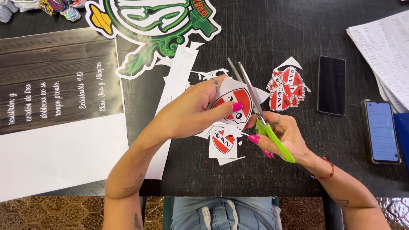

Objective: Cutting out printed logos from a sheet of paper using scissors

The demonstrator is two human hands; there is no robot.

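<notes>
Both forearms reach up from the near edge of the black tabletop [264, 170], meeting over a litter of white paper offcuts [221, 130]. Her left hand [194, 111] pinches a red-and-white shield sticker [233, 99] between thumb and fingers, lifting it just off the surface so the blades can run along its outline. Her right hand [283, 134] has its fingers threaded through the green handles of the scissors [255, 106], blades parted and biting the sticker's right edge. Finished shield cutouts [284, 88] sit stacked just beyond the blades, set apart from the scraps. Another uncut shield [223, 142] lies beneath the hands, and two phones [331, 85] rest at the right.
</notes>
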